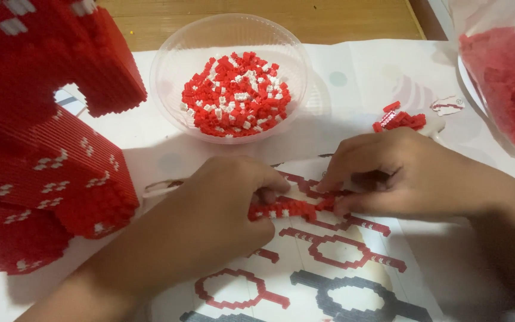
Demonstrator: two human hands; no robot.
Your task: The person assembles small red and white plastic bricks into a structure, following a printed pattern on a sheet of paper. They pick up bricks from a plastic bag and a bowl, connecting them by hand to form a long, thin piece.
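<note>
Left hand (222,209) and right hand (388,176) pinching brick strip (284,209) below bowl (230,74); uneven squeeze likely to snap strip.

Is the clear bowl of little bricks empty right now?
No, the clear bowl holds a heap of small red and white bricks piled in its middle.

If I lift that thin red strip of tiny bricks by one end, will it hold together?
Probably not well. The brick strip is long, thin and built from many tiny pieces, so it may bend or snap at a joint. Both the left hand and right hand support it, which suggests fragility. It looks very light.
</note>
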